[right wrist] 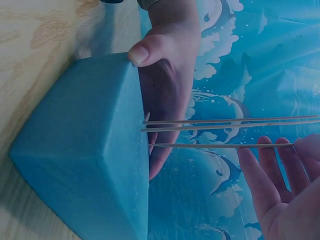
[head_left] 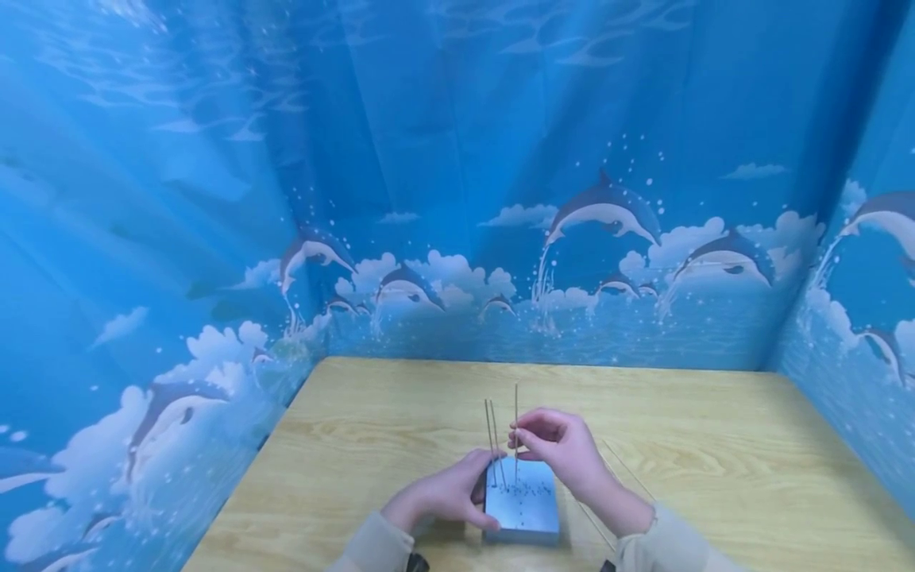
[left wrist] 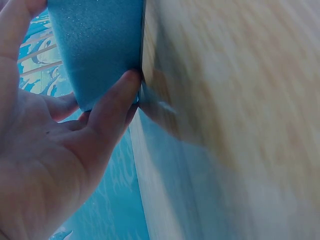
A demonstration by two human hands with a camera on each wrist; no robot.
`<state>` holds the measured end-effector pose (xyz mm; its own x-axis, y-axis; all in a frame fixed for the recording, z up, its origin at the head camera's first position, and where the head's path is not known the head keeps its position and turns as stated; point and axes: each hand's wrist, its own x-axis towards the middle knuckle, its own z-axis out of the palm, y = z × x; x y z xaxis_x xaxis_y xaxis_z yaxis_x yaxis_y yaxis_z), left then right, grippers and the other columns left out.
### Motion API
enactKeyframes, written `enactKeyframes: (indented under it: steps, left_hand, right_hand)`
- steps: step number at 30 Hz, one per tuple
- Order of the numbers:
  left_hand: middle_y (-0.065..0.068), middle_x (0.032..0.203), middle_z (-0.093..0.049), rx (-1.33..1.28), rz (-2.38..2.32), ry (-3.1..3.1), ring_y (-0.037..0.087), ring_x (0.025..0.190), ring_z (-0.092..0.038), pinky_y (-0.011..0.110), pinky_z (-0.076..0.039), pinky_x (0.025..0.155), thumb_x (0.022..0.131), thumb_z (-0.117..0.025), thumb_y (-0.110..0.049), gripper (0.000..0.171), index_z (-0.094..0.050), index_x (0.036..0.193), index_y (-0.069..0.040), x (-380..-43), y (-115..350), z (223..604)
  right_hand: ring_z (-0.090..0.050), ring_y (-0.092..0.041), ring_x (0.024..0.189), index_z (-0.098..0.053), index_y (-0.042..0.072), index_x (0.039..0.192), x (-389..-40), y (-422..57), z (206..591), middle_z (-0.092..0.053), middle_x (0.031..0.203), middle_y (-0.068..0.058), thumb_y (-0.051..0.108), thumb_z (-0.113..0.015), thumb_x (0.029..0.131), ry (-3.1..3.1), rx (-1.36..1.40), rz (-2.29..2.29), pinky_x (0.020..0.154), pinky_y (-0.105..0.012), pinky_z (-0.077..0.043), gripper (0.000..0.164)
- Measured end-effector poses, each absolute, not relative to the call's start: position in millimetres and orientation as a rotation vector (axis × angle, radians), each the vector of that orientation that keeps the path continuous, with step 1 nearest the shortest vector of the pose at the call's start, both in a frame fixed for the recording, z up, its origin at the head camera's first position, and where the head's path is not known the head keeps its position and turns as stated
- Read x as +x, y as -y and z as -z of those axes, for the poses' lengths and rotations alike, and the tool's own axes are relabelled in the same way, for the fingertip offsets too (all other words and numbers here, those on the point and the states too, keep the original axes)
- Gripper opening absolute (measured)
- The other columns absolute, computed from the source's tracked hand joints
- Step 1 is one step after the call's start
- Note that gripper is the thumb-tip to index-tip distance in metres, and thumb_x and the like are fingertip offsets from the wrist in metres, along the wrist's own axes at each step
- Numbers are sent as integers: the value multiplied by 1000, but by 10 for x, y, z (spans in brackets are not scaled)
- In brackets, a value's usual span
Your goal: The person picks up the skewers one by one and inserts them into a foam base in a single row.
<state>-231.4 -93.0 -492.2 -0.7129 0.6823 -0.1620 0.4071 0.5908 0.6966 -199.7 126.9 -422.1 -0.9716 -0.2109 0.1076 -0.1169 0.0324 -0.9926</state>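
Note:
A blue foam block [head_left: 536,516] sits on the table, its top face dotted with many small holes. My left hand [head_left: 450,488] grips the block's left side, thumb at the near corner; the left wrist view shows fingers against the block [left wrist: 95,45]. Two thin wooden skewers [head_left: 490,433] stand upright in the top, near the left edge. My right hand [head_left: 561,445] pinches a third skewer [head_left: 516,401] upright to their right. In the right wrist view this skewer's [right wrist: 210,145] lower end meets the block's top face; how deep it sits cannot be told.
More thin skewers [head_left: 627,470] lie on the wooden table [head_left: 372,429] to the right of the block, partly under my right forearm. A blue curtain [head_left: 443,159] printed with dolphins rises behind the table and along both sides.

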Motion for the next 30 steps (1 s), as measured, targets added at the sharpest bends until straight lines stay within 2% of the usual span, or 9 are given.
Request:
enactKeyframes:
  steps: [6,12,20,30]
  left_hand:
    - [-5,138,-46,898,-906,-2407,9,128,-45,35,-39,116,70,-87,-36,98,-33,150,-20,-2332,915,4931]
    - [-1,145,-43,879,-908,-2408,16,136,-42,41,-36,119,71,-86,-39,99,-31,151,-21,-2354,916,4914]
    - [0,146,-42,863,-885,-2417,17,137,-42,42,-36,119,71,-86,-39,98,-32,151,-21,-2293,929,4901]
    - [0,144,-44,896,-900,-2422,15,134,-43,39,-37,118,70,-87,-36,98,-32,150,-21,-2291,934,4901]
  right_hand:
    - [-71,-15,89,-62,-13,114,-1990,-1253,4209,-70,105,-26,4,-64,91,-2236,-340,2087,79,-34,-63,28]
    - [-71,-14,89,-64,-13,111,-1993,-1225,4201,-70,105,-28,3,-65,91,-2241,-369,2083,78,-34,-63,26]
    - [-71,-24,93,-65,-11,110,-1986,-1213,4237,-69,105,-27,1,-64,91,-2259,-369,2064,77,-35,-63,23]
    - [-72,-19,89,-68,-7,105,-1973,-1179,4360,-71,102,-24,3,-67,89,-2322,-421,2014,73,-30,-63,19]
